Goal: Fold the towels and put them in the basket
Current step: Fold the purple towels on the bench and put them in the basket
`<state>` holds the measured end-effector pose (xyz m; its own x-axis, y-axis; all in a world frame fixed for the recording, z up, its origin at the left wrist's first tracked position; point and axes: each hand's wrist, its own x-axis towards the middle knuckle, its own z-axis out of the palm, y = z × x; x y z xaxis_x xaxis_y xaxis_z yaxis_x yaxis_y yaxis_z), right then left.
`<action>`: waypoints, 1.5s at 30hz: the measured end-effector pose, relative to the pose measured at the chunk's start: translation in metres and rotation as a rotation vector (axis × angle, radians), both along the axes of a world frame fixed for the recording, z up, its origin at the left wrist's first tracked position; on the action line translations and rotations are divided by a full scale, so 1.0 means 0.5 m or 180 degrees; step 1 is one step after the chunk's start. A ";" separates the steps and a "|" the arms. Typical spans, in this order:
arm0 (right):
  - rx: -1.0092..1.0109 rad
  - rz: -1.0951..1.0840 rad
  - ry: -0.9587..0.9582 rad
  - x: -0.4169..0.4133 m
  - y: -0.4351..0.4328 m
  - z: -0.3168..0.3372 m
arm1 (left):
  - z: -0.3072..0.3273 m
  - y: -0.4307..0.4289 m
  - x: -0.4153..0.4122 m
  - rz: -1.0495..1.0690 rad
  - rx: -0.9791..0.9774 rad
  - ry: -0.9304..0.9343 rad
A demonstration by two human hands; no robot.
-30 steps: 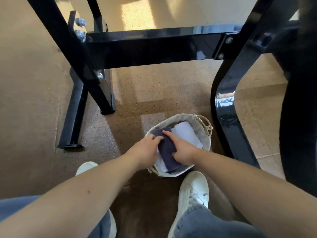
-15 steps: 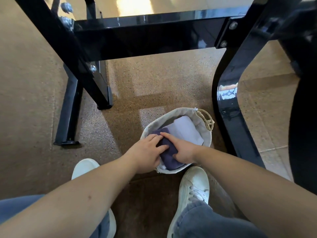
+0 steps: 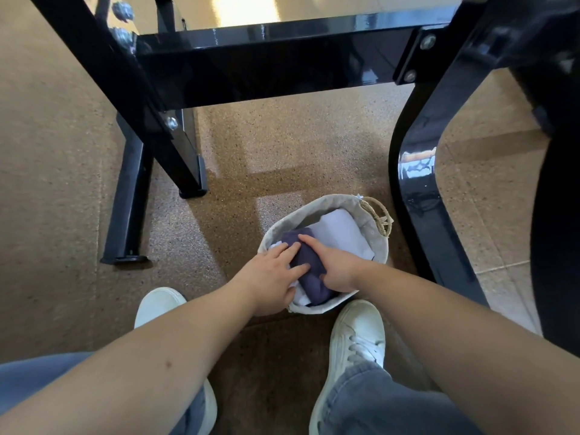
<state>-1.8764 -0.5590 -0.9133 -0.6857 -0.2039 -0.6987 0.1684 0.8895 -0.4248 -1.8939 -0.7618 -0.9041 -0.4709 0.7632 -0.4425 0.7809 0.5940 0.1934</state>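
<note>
Stashing step, looks like: folded dark-purple cloth towel (image 3: 309, 273) sits near-left in the round beige fabric-lined basket (image 3: 317, 203), over a white folded towel (image 3: 342, 235). Left hand (image 3: 271, 276) presses it flat-fingered; right hand (image 3: 339, 271) adds a forefinger, grip unclear. Next: let go gently.

Speckled tan floor (image 3: 282, 146), darker in shadow toward the bottom. A glossy black frame stands on it: a crossbar (image 3: 266, 64) bolted at both ends, a straight leg (image 3: 175, 152) and flat foot (image 3: 128, 208) left, a curved leg (image 3: 414, 199) right (a bright reflection on it). A sunlight patch (image 3: 248, 7) lies beyond.
</note>
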 end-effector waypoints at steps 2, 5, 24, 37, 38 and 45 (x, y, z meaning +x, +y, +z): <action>0.0110 0.0192 0.0101 0.002 -0.005 -0.004 | 0.001 0.003 0.001 -0.0029 -0.0085 0.0006; 0.0302 0.0501 0.0487 0.017 -0.003 -0.011 | 0.000 0.009 0.002 0.0015 -0.0244 0.0029; 0.1526 0.1257 0.0618 0.033 -0.020 0.008 | 0.027 0.046 -0.025 -0.0198 -0.1056 -0.0100; 0.0705 -0.0015 0.1327 -0.053 -0.016 0.296 | 0.253 0.006 -0.073 0.0734 -0.0338 0.0492; 0.0615 -0.0141 0.1404 -0.049 -0.017 0.320 | 0.277 0.004 -0.077 0.0753 -0.0288 0.0584; 0.0065 -0.0803 0.1956 -0.021 -0.007 0.484 | 0.442 0.013 -0.074 0.0743 0.0425 0.1093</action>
<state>-1.8871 -0.5624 -0.6715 -0.9856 0.0241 -0.1674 0.1049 0.8634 -0.4934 -1.9308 -0.7552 -0.6829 -0.7402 0.6587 -0.1348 0.6611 0.7496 0.0329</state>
